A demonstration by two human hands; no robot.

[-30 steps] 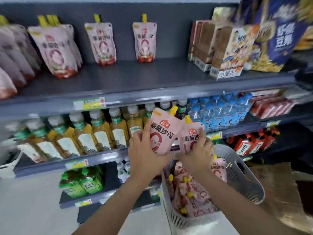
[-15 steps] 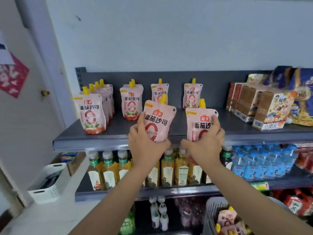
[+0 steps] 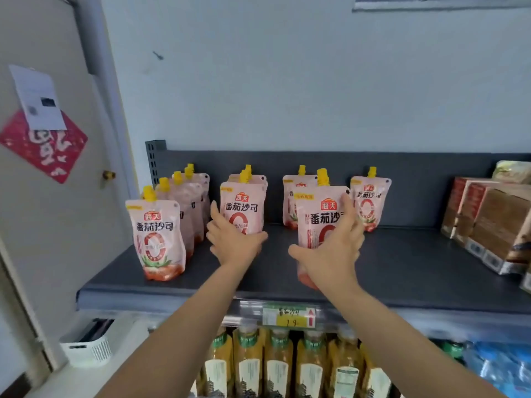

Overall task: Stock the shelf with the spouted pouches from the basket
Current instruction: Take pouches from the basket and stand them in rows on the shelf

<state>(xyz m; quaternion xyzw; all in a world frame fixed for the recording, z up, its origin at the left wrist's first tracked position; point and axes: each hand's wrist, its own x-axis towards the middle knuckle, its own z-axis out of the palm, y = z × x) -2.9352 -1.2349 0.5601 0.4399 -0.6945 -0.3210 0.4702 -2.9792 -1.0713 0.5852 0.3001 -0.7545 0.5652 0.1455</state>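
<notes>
Left of the shelf [image 3: 402, 268], a red paper square [image 3: 46, 147] hangs on a door, with a white sheet overlapping its upper corner. At the shelf's left end a spouted pouch [image 3: 156, 237] stands upright near the front edge. A row of pouches [image 3: 189, 202] lines up behind it toward the shelf's back panel.

Over the shelf's middle, the left hand [image 3: 234, 242] grips the lower half of a second pouch [image 3: 244, 208]. Its thumb runs up the left edge and its fingers [image 3: 255, 238] are clamped round the bottom. The hand hides the base, so contact with the shelf cannot be told. Another yellow spout peeks out just behind it.

Right of that, nearer the shelf's front edge, the right hand [image 3: 330, 254] holds a third pouch [image 3: 319, 214] upright, fingers [image 3: 349, 216] clamped along its right side and thumb across the lower left. Whether its red base touches the shelf is unclear. Two lone pouches stand at the shelf's back, one [image 3: 290, 196] behind the third pouch and one [image 3: 370, 202] beside the right hand's fingertips.

Brown boxes [image 3: 494, 225] fill the shelf's right end. Under the shelf's front lip hangs a price tag [image 3: 288, 315], with yellow drink bottles [image 3: 275, 366] below.
</notes>
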